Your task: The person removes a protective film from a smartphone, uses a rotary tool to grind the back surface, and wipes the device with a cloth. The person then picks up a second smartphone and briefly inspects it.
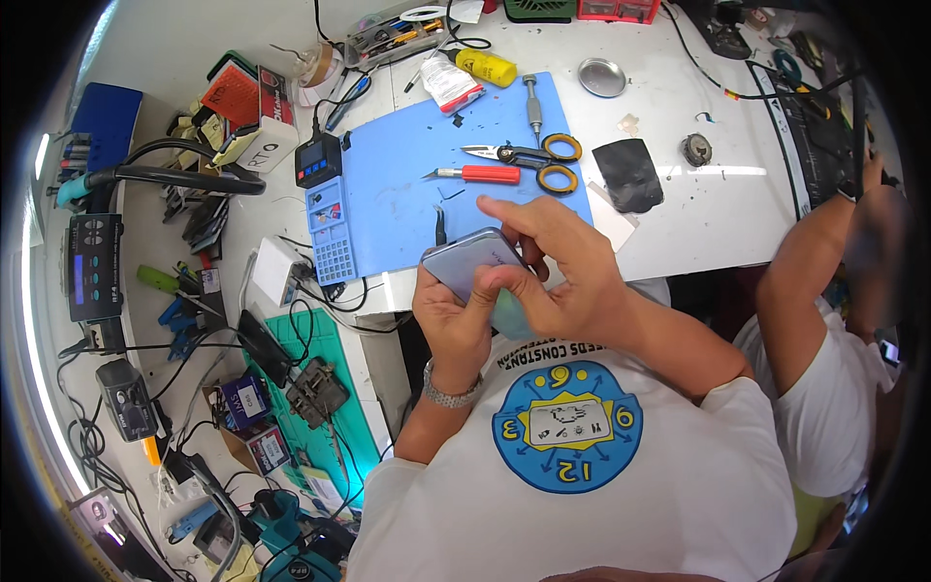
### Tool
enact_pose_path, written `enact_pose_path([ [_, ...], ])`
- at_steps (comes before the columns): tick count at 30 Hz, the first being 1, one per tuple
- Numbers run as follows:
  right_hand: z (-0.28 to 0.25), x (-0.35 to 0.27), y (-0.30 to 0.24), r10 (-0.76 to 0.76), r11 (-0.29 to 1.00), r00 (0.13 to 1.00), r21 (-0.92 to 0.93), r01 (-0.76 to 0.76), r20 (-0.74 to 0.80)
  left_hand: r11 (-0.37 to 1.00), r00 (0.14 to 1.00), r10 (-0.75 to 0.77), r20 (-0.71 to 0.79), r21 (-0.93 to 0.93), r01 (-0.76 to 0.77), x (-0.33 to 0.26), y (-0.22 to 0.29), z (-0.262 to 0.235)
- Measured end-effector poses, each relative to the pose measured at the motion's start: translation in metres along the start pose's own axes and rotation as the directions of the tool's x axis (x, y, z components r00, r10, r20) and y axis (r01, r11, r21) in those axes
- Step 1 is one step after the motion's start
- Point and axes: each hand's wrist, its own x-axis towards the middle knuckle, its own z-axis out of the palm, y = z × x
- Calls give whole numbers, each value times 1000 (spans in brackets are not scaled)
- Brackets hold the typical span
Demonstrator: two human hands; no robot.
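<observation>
Left hand (451, 320): closed around left edge of phone (469, 260). Right hand (574, 272): loose hold at right side, index finger extended. Phone between hands; long axis far-left to near-right. Beyond: blue mat (388, 199), red knife (490, 174).

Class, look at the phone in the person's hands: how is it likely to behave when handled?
The phone is probably stiff: it shows no sag in the left hand and right hand. Its shiny surface suggests it may be slippery. Being broad and flat, it would likely slide rather than roll if pushed on a table.
</observation>
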Motion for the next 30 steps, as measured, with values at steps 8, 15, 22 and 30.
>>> enact_pose_path([
  [8,1,-7,20,250,927,967,300,-225,-45,999,999,-36,-27,16,36,0,13,21],
  [15,6,-9,28,250,900,964,389,-195,-95,962,995,99,-13,259,-92,-2,3,20],
  [22,-1,-5,16,381,818,924,453,-353,33,909,991,131,-30,403,-108,2,7,22],
  [30,-18,1,14,406,730,888,508,-458,218,984,999,38,-28,175,-32,1,3,15],
])
